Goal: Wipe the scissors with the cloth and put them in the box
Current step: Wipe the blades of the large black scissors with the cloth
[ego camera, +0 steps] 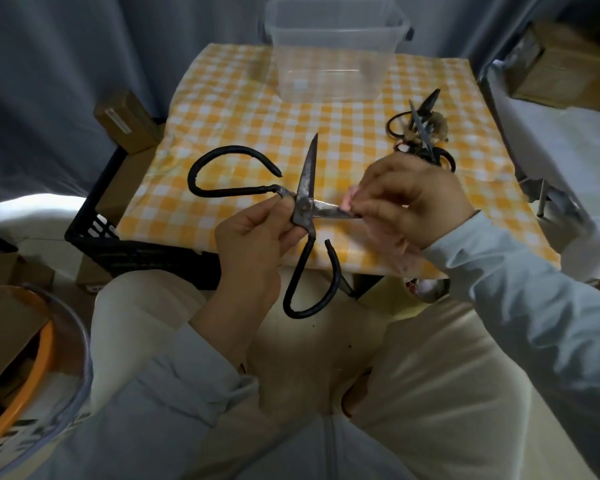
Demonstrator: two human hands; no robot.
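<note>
Here, pinches the scissors at the pivot with the left hand above the bench's near edge, spread wide to bare each blade; clamps the cloth round one blade with the right hand. Leaves the box far behind.

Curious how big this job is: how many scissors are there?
2 surely: an open pair held by left hand and right hand; another in a heap on the tablecloth, possibly hiding more.

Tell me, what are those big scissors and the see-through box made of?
The scissors look like dark forged metal: dull, mottled grey blades, with matte black looped handles, perhaps wrapped or coated. The box looks like clear, smooth plastic; the checked tablecloth shows through it.
</note>
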